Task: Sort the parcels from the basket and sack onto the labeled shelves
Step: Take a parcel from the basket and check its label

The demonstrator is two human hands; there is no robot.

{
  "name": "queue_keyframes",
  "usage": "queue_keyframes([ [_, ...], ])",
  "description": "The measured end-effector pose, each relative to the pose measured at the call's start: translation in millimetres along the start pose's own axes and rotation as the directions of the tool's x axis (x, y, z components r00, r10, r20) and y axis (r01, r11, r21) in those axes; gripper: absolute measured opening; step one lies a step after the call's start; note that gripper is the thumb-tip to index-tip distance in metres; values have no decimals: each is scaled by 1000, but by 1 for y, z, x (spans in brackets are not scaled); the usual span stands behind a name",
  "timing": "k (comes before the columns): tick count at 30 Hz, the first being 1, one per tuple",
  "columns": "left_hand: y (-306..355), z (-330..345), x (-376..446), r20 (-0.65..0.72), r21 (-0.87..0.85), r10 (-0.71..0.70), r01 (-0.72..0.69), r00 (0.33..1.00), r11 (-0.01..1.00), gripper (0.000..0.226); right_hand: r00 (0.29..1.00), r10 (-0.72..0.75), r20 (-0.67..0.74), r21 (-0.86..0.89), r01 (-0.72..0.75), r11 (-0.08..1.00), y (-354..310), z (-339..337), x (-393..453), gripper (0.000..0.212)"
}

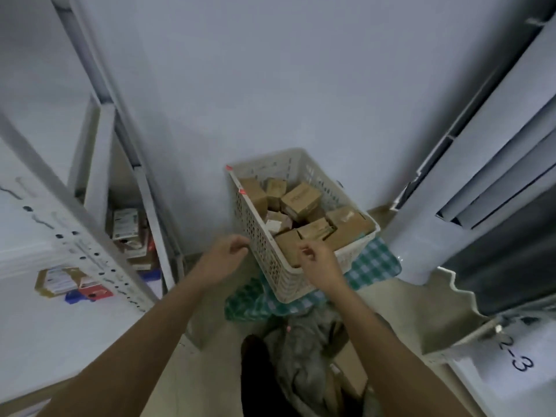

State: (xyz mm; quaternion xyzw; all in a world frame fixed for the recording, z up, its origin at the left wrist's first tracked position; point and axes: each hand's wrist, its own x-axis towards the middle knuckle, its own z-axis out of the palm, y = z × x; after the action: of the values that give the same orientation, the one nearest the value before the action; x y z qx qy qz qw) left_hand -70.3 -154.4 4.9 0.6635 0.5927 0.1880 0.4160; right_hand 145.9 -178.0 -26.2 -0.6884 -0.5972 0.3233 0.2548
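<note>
Parcel storeroom: labeled shelves (99, 260), basket (301, 284)

White perforated basket (264, 251) holds jumbled brown cardboard parcels (301, 200), tilted.

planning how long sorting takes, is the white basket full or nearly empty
Fairly full: brown cardboard boxes crowd the white basket, piled close to its rim.

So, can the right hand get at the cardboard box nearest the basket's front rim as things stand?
Probably yes. The right hand hovers at the basket front rim, directly over that cardboard box, holding nothing visible. The basket is open-topped and nothing lies over the box, though neighbouring boxes pack tightly against it.
</note>
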Motion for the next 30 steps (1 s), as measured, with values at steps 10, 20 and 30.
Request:
queue_keyframes([
  [10, -25, -43, 175, -66, -49, -247, 244, 967, 969, 31, 985, 83, 153, 28, -89, 996, -12, 33, 210, 21],
  [20, -46, -16, 270, -3, -24, -301, 301, 953, 953, 37, 924, 221, 311, -187, -169, 968, 16, 90, 313, 34],
  [30, -91, -16, 288, 30, -33, -386, 387, 922, 922, 48, 879, 296, 375, -332, -170, 928, 21, 124, 386, 62],
])
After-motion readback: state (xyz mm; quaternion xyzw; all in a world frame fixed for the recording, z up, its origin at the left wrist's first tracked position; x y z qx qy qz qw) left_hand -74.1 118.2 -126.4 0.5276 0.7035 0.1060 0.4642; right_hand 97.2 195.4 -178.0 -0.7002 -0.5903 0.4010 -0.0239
